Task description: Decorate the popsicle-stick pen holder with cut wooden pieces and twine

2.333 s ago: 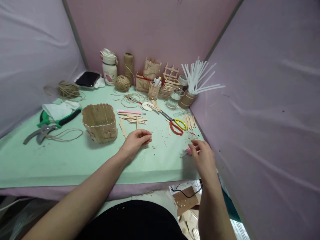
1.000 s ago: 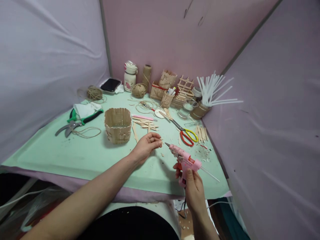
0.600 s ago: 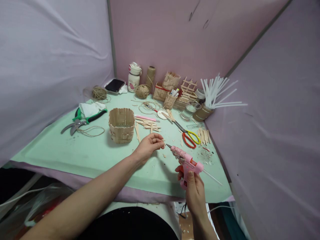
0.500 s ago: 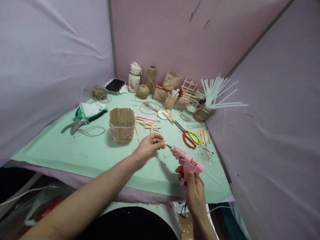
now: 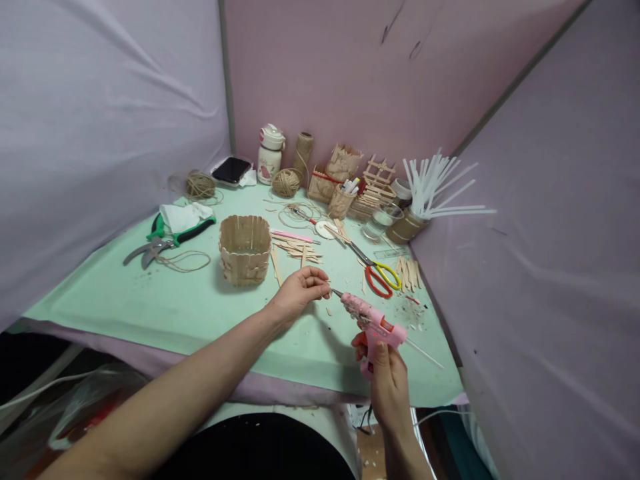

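Note:
My right hand [image 5: 385, 373] is wrapped round the handle of a pink hot glue gun [image 5: 370, 317], a clear glue stick poking out of its back. The nozzle points left and meets the fingertips of my left hand [image 5: 304, 288]. Those fingers are pinched together on something too small to make out. Left of that hand stands a square basket of wooden craft sticks [image 5: 244, 260], its top open. Just behind the hand lies a pile of split craft sticks [image 5: 297, 250], with a pink pen [image 5: 293, 236] along its far side.
Scissors [image 5: 373, 267] with red and yellow handles lie right of the sticks. Green-handled pruning shears [image 5: 160, 247] rest at left. At the back stand a bottle [image 5: 270, 157], twine [image 5: 286, 183], small stick-made containers [image 5: 343, 200], a glass of water [image 5: 383, 220] and a jar of glue sticks [image 5: 407, 227].
Almost nothing differs. The glue gun's nozzle stays at the left fingertips, and the whole view has shifted very slightly.

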Tool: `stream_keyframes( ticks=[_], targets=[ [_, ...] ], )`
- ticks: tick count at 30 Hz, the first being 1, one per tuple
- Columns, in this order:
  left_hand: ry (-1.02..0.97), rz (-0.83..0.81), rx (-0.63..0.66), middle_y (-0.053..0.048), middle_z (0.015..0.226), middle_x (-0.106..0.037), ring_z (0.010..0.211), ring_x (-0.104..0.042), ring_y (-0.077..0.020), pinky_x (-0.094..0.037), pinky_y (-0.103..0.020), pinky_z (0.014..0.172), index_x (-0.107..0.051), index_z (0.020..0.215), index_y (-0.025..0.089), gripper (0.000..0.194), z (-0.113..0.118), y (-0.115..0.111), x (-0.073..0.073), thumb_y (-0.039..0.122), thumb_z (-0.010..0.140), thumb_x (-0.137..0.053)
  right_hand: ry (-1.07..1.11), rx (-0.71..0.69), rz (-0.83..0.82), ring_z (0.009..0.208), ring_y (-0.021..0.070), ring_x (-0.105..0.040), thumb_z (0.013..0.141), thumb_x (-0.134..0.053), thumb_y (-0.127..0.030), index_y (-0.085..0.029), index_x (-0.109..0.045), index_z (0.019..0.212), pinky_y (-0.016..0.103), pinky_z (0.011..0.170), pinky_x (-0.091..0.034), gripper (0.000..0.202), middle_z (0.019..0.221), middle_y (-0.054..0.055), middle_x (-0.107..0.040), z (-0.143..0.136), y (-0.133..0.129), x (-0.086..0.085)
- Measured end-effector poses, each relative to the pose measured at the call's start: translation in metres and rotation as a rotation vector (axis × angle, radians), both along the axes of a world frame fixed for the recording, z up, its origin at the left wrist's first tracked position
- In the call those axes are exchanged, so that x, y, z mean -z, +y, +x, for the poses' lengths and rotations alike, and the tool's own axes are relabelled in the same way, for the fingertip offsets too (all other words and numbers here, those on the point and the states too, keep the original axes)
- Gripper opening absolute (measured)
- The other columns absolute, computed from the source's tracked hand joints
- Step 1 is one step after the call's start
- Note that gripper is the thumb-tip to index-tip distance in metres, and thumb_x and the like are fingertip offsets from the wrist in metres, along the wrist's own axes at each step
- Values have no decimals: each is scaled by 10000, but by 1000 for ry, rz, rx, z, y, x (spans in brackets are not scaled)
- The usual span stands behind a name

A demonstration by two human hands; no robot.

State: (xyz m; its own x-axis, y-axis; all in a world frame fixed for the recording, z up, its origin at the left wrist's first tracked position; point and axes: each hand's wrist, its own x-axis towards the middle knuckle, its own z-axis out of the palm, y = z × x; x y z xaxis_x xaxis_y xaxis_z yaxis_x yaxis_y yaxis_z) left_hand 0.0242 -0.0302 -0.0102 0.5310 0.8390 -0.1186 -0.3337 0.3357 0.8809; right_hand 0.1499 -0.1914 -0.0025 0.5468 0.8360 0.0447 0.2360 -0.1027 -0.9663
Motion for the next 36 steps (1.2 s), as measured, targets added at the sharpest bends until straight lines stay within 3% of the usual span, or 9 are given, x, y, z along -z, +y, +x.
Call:
stream_keyframes(
  ticks=[36],
  targets=[
    [24,6,-20,24,678,-650,641,-608,-111,-396,-247,642,-583,852,171,334,0,0,0,263,613,-796,-20,-34,-20,518,126,-447,899,-405,-647,-159,-638,805,246,450,-354,548,670,24,-549,7,-3,12]
  ],
)
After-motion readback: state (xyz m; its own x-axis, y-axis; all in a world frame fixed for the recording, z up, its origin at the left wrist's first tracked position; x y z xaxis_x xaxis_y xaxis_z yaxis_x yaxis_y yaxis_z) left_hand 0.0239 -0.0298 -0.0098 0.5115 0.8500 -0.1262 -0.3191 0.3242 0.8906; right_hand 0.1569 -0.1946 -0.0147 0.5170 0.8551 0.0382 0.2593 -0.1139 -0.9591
